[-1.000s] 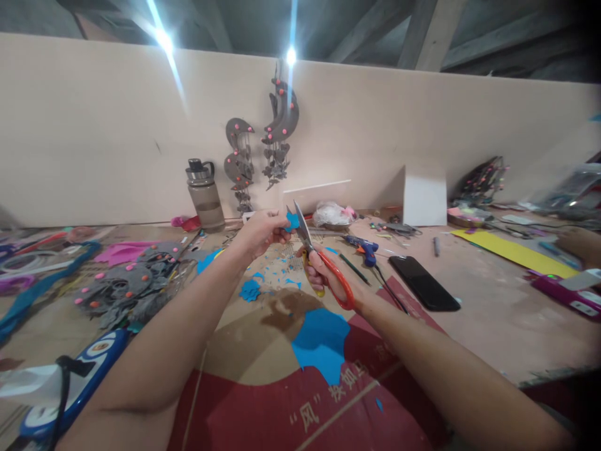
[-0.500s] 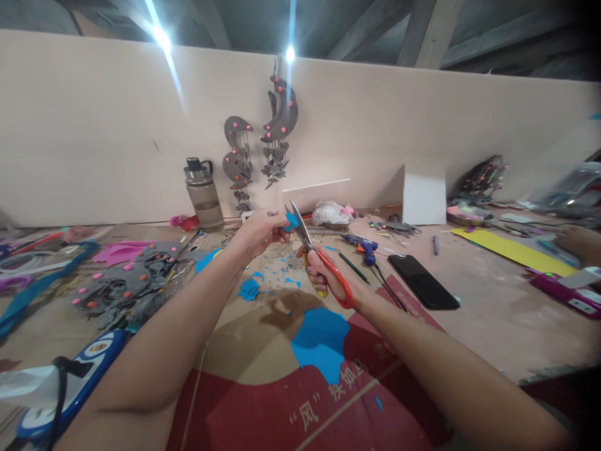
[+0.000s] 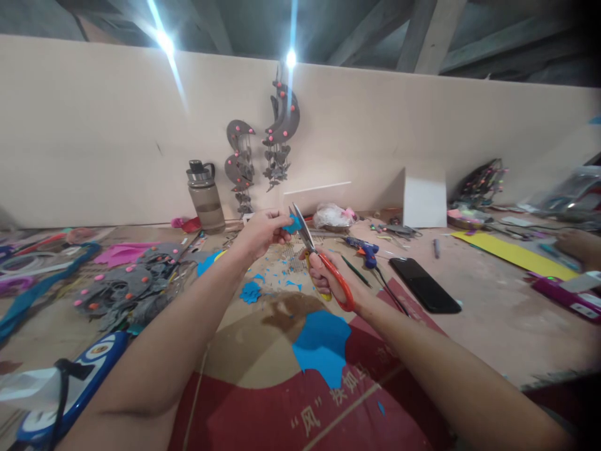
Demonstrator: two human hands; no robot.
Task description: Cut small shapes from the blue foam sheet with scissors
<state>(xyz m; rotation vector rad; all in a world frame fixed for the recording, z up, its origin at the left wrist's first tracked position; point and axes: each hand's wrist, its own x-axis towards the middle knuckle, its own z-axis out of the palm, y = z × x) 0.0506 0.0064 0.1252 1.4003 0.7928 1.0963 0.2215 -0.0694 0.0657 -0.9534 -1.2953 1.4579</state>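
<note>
My left hand (image 3: 267,233) pinches a small blue piece (image 3: 294,223) of felt or paper. In my right hand (image 3: 326,275) is a pair of scissors (image 3: 335,275) with red and yellow handles, its blades pointing up and away beside the blue piece. The blades stand slightly apart near the piece's right edge. Below my hands lies a larger blue sheet (image 3: 323,343) with a cut outline. A small blue flower-like cutout (image 3: 250,292) rests to its upper left, with several blue scraps (image 3: 293,285) scattered around.
A glue gun (image 3: 363,249), a dark green pencil (image 3: 355,271) and a black phone (image 3: 424,285) lie to the right. A water bottle (image 3: 205,197) stands by the wall. Grey felt pieces (image 3: 123,282) are heaped at left. Another person's hand (image 3: 580,245) shows at far right.
The view has tilted slightly, so everything sits a little lower in the picture. Both hands keep nearly the same pose, with the scissors still beside the blue piece.
</note>
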